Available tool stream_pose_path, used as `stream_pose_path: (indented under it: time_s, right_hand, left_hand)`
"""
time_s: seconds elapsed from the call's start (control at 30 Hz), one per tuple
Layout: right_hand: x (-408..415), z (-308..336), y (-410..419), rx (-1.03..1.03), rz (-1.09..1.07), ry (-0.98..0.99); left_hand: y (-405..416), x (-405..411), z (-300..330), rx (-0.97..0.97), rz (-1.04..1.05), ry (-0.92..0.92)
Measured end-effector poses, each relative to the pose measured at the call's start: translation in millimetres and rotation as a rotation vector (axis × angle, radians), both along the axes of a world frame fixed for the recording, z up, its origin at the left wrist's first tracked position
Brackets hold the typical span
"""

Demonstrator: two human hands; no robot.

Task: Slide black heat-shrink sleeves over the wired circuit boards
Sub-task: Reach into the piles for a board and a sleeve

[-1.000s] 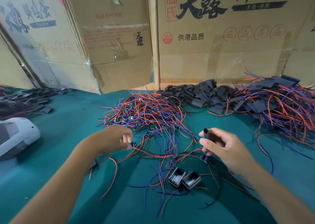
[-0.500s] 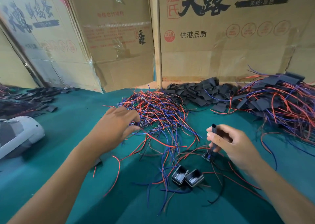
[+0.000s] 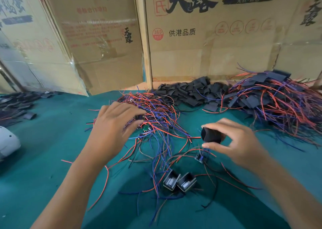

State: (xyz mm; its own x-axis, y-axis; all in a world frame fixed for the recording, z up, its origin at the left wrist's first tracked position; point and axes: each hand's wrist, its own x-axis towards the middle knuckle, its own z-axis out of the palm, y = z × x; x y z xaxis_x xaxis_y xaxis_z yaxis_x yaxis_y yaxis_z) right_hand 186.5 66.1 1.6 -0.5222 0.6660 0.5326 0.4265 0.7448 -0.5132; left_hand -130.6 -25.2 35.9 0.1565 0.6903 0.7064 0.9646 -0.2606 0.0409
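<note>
The right hand [image 3: 238, 141] had a black heat-shrink sleeve [image 3: 211, 135] pinched between thumb and curled fingers, held up off the green table cover [image 3: 52, 141] with its open mouth turned toward the left. Just under that hand, a small wired circuit board [image 3: 200, 157] lay on the cloth, red and blue leads trailing off it, apart from the sleeve.

And the left hand [image 3: 113, 129] was out over the near edge of the tangle of loose wired boards [image 3: 153, 113], palm down, fingers bent and reaching in. Something small and dark sat at its fingertips [image 3: 139, 117] (blurred, so whether it was actually gripped, I cannot tell). A little green board [image 3: 145, 128] showed among the wires just beside that hand.

Behind the tangle, against the cardboard boxes [image 3: 209, 45], a heap of empty black sleeves [image 3: 191, 93] was piled up. Off to the right sat a bigger mound of sleeved boards [image 3: 278, 99] with red and blue wires spilling toward the front.

Down in the foreground, two small black box-shaped parts [image 3: 179, 180] sat side by side, touching, with stray wires running around them. Far left, more dark sleeves [image 3: 15, 106] were scattered on the cloth, and a white rounded object [image 3: 7, 145] poked in at the frame's edge.
</note>
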Motion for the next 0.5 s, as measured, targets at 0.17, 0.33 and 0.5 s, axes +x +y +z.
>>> stream_pose_path:
  time_s: [0.17, 0.33, 0.5]
  right_hand:
    - [3, 4, -2, -0.017, 0.021, -0.117]
    - [-3, 4, -8, 0.035, -0.033, -0.109]
    - [-4, 3, -9, 0.049, -0.057, -0.109]
  left_hand:
    - [3, -1, -15, 0.076, 0.036, -0.021]
    - [4, 1, -16, 0.099, 0.031, -0.019]
    - [2, 2, -16, 0.095, 0.030, -0.020]
